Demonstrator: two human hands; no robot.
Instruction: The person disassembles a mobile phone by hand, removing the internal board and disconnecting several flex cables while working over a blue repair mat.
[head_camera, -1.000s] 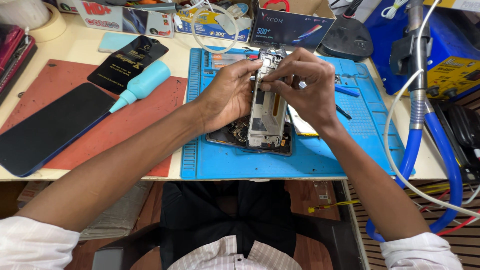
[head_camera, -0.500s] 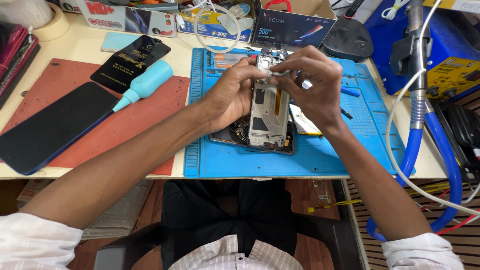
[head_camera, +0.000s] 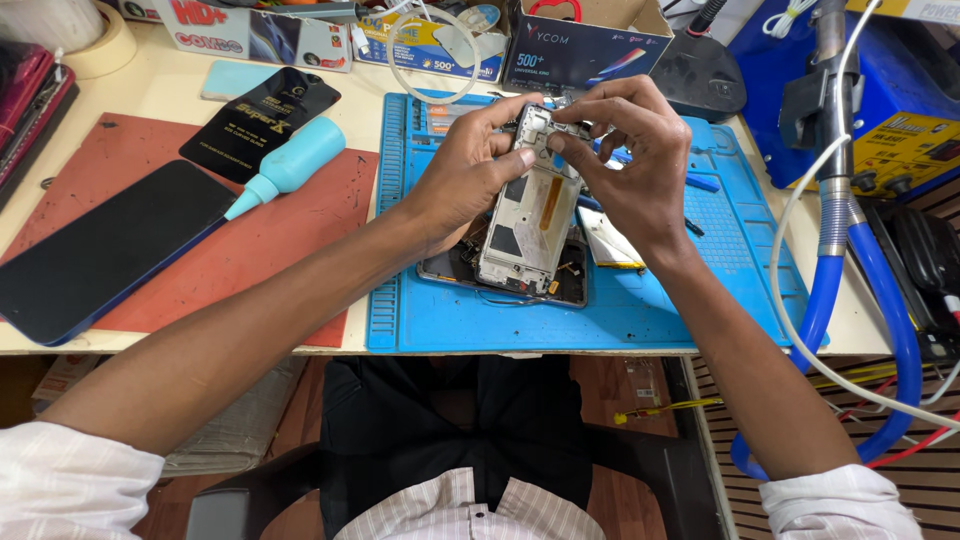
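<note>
Hands meet at upper centre of the frame over a blue work mat (head_camera: 640, 310). Left hand (head_camera: 470, 165) wraps the left edge of a pale phone frame (head_camera: 530, 215), thumb and fingers closed on it, tilting its top end up off the mat. Right hand (head_camera: 635, 160) pinches the top right corner of that frame between thumb and forefinger; whatever small part sits under those fingertips is too covered to make out. The frame's lower end rests on a dark opened phone body (head_camera: 500, 275), most of it hidden beneath the frame and the left wrist.

Left of the mat, on a reddish pad (head_camera: 270, 250), lies a dark phone (head_camera: 95, 250), screen up, its corner hanging past the table edge, with a turquoise squeeze bottle (head_camera: 290, 165) pointing its nozzle towards it. Above that sits a black flat packet (head_camera: 260, 120) with gold print.

Along the top edge stand cartons cut off by the frame: a white and red box (head_camera: 250, 35) at upper left, a blue and yellow pack (head_camera: 430, 45) partly behind a loop of white cable, and an open dark navy box (head_camera: 590, 45). A blue machine (head_camera: 900, 90) with a yellow label fills the upper right, and blue hose (head_camera: 850, 290) curves below it.
</note>
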